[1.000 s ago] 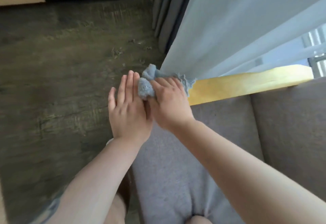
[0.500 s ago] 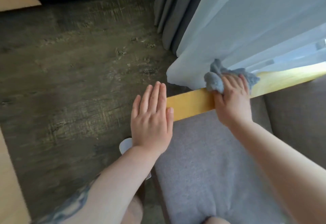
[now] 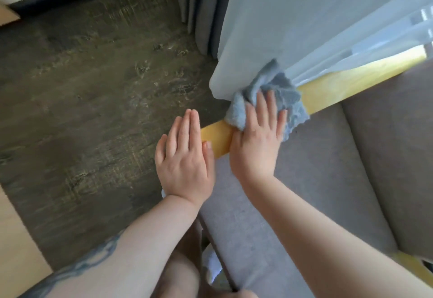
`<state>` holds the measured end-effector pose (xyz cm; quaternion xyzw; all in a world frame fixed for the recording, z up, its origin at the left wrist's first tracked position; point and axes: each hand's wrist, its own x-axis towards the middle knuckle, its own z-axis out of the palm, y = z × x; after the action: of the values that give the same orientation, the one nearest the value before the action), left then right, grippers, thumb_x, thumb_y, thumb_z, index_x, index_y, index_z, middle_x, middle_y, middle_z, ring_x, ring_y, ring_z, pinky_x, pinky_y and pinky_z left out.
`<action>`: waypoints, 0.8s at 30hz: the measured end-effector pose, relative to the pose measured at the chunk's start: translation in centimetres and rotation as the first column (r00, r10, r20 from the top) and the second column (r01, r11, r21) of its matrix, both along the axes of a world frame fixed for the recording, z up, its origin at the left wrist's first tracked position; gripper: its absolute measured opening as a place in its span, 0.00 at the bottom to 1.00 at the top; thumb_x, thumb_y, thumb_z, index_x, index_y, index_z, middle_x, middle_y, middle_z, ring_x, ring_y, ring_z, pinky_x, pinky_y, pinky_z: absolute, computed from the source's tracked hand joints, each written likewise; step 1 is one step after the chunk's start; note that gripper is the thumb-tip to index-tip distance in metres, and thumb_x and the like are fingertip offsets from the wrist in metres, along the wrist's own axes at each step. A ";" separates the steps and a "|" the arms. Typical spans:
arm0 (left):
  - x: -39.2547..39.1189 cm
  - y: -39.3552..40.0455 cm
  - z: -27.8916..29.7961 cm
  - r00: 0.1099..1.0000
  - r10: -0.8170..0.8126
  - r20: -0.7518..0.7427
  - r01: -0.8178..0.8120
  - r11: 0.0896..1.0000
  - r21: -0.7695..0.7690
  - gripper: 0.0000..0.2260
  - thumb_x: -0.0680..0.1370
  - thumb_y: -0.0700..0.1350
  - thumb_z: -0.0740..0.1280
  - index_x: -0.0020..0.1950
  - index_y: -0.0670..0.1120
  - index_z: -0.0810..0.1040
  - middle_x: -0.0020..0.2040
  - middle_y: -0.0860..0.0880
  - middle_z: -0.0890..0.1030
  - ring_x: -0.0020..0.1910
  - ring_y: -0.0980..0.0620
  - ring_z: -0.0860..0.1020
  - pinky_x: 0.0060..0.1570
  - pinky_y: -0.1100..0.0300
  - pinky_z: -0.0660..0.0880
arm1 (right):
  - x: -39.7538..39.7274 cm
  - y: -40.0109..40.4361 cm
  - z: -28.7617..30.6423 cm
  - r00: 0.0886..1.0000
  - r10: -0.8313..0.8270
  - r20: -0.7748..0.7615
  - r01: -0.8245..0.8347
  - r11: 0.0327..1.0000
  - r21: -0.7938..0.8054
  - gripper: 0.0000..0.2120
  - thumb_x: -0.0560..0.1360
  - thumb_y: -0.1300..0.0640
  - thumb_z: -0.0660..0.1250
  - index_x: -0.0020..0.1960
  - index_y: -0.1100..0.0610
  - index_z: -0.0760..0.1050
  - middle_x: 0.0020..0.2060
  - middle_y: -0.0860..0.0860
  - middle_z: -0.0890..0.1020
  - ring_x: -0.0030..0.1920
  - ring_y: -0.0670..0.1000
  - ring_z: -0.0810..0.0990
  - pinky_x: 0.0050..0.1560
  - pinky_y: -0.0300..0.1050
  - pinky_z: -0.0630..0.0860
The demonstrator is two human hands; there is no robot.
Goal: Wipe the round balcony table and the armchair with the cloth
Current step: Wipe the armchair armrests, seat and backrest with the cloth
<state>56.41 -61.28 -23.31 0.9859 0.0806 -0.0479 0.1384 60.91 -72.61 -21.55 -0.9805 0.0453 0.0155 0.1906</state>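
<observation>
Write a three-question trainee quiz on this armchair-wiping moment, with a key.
1. True or false: the right hand presses the blue cloth onto the wooden armrest.
2. What does the left hand hold?
A. a spray bottle
B. nothing, its fingers lie straight
C. a second cloth
3. Fill in: the sheer curtain hangs down onto the far part of the ____.

Key
1. true
2. B
3. armrest
</observation>
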 end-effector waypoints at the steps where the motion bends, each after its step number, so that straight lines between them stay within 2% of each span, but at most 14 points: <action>1: -0.1 0.0 -0.1 1.000 0.000 0.023 -0.001 1.000 0.006 0.25 0.81 0.53 0.51 0.76 0.45 0.63 0.73 0.49 0.68 0.71 0.51 0.66 0.65 0.51 0.65 | -1.4 1.0 -0.2 0.988 0.153 0.001 -0.153 0.987 0.055 0.22 0.74 0.57 0.56 0.67 0.57 0.72 0.71 0.54 0.69 0.75 0.55 0.59 0.75 0.54 0.47; 3: -0.2 0.1 -0.3 0.998 -0.012 0.062 0.013 1.000 -0.001 0.24 0.81 0.53 0.51 0.75 0.45 0.65 0.72 0.48 0.70 0.70 0.50 0.67 0.64 0.52 0.65 | -2.1 -0.4 -0.3 0.890 0.455 0.016 -0.455 0.886 0.088 0.21 0.75 0.57 0.59 0.68 0.56 0.72 0.71 0.53 0.69 0.74 0.54 0.61 0.75 0.53 0.51; 4: -0.2 0.1 -0.3 0.998 -0.025 0.055 0.025 1.000 -0.004 0.25 0.80 0.52 0.51 0.75 0.45 0.63 0.73 0.48 0.69 0.70 0.50 0.67 0.64 0.52 0.65 | -1.1 -2.4 -0.7 0.861 0.507 0.035 -0.508 0.860 0.037 0.21 0.75 0.57 0.60 0.68 0.56 0.72 0.71 0.53 0.69 0.74 0.53 0.61 0.75 0.53 0.51; 5: -0.3 0.0 -0.2 0.998 -0.036 0.044 0.036 0.999 -0.002 0.25 0.81 0.52 0.50 0.76 0.45 0.62 0.73 0.48 0.68 0.70 0.49 0.66 0.64 0.51 0.65 | 0.0 -4.4 -1.1 0.887 0.460 0.038 -0.460 0.888 -0.021 0.23 0.74 0.58 0.61 0.69 0.56 0.71 0.71 0.53 0.69 0.74 0.53 0.61 0.75 0.53 0.51; 7: -0.2 0.0 -0.1 0.998 -0.042 0.035 0.042 0.999 0.014 0.25 0.81 0.52 0.48 0.77 0.45 0.60 0.74 0.48 0.66 0.71 0.48 0.65 0.64 0.49 0.65 | 2.3 -7.1 -1.3 0.994 0.096 0.046 -0.094 0.995 -0.034 0.26 0.72 0.61 0.61 0.71 0.56 0.69 0.72 0.53 0.67 0.75 0.53 0.58 0.75 0.52 0.46; 9: -0.1 0.0 0.0 0.999 -0.040 0.011 0.040 0.999 0.018 0.25 0.81 0.52 0.47 0.77 0.46 0.59 0.75 0.49 0.65 0.72 0.48 0.64 0.64 0.49 0.64 | 1.8 -5.4 -0.9 0.988 -0.153 0.023 0.153 0.988 0.006 0.28 0.71 0.62 0.58 0.72 0.55 0.67 0.74 0.54 0.64 0.76 0.53 0.54 0.75 0.51 0.41; 11: -0.1 0.1 0.0 1.000 -0.029 0.004 0.028 1.000 0.011 0.25 0.80 0.52 0.49 0.77 0.46 0.60 0.75 0.49 0.65 0.72 0.49 0.64 0.65 0.49 0.64 | -1.2 -2.2 -0.8 0.998 0.060 0.001 -0.060 0.996 0.062 0.27 0.72 0.59 0.57 0.71 0.55 0.68 0.74 0.53 0.64 0.76 0.54 0.54 0.75 0.53 0.42; 13: -0.3 0.1 0.1 1.000 -0.010 0.011 0.011 1.000 -0.010 0.25 0.79 0.52 0.51 0.76 0.46 0.62 0.74 0.49 0.67 0.72 0.49 0.65 0.65 0.49 0.64 | -3.8 -1.8 -0.3 0.898 0.438 -0.037 -0.431 0.895 0.115 0.25 0.74 0.57 0.58 0.70 0.54 0.69 0.74 0.51 0.64 0.76 0.53 0.56 0.75 0.54 0.46; 15: -0.1 0.1 0.4 1.000 -0.012 -0.011 0.011 0.999 -0.053 0.26 0.79 0.53 0.49 0.76 0.48 0.62 0.75 0.50 0.66 0.73 0.50 0.63 0.68 0.50 0.62 | -2.6 -4.9 -0.7 0.811 0.585 -0.013 -0.584 0.811 0.035 0.24 0.74 0.58 0.60 0.70 0.53 0.69 0.75 0.50 0.63 0.76 0.52 0.57 0.75 0.54 0.49; 16: 0.2 0.2 0.8 0.999 -0.024 -0.027 0.021 0.994 -0.108 0.26 0.79 0.53 0.47 0.76 0.49 0.61 0.75 0.51 0.64 0.73 0.51 0.62 0.69 0.52 0.59 | -1.8 -6.1 -0.9 0.845 0.535 -0.005 -0.535 0.845 0.009 0.25 0.74 0.58 0.61 0.71 0.53 0.68 0.75 0.50 0.63 0.76 0.52 0.56 0.75 0.55 0.49; 18: 0.5 0.7 1.6 0.997 -0.043 -0.065 0.022 0.954 -0.298 0.26 0.80 0.56 0.44 0.77 0.51 0.61 0.76 0.54 0.63 0.74 0.56 0.60 0.71 0.58 0.56 | -1.2 -6.3 -0.8 0.972 0.235 -0.030 -0.233 0.971 0.045 0.25 0.76 0.57 0.59 0.73 0.53 0.65 0.75 0.51 0.63 0.77 0.52 0.54 0.75 0.57 0.46; 20: 0.8 1.7 1.9 0.979 0.034 -0.203 -0.143 0.820 -0.553 0.28 0.78 0.62 0.45 0.74 0.54 0.66 0.73 0.58 0.67 0.71 0.62 0.63 0.72 0.61 0.57 | -3.5 -2.5 -0.4 0.996 0.070 -0.046 -0.065 0.992 0.109 0.25 0.75 0.56 0.56 0.72 0.54 0.66 0.75 0.52 0.63 0.77 0.53 0.52 0.75 0.58 0.44; 22: 1.3 2.7 3.0 0.894 0.160 -0.417 -0.430 0.566 -0.704 0.30 0.74 0.70 0.50 0.66 0.55 0.75 0.66 0.57 0.75 0.66 0.59 0.72 0.68 0.55 0.66 | -7.5 1.5 -0.3 0.953 0.293 -0.078 -0.277 0.946 0.171 0.25 0.73 0.55 0.58 0.71 0.53 0.68 0.74 0.52 0.63 0.77 0.53 0.52 0.75 0.57 0.44; 24: 2.6 3.3 3.8 0.821 0.135 -0.555 -0.561 0.374 -0.739 0.24 0.77 0.68 0.53 0.56 0.54 0.79 0.57 0.57 0.81 0.55 0.62 0.79 0.55 0.63 0.75 | -9.1 1.5 0.0 0.837 0.541 -0.077 -0.523 0.834 0.177 0.25 0.71 0.54 0.57 0.68 0.51 0.71 0.73 0.50 0.67 0.76 0.52 0.55 0.76 0.53 0.44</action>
<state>59.00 -57.94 -19.50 0.6925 0.2824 -0.2536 0.6135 51.83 -71.11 -21.54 -0.9343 -0.2190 0.1322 0.2482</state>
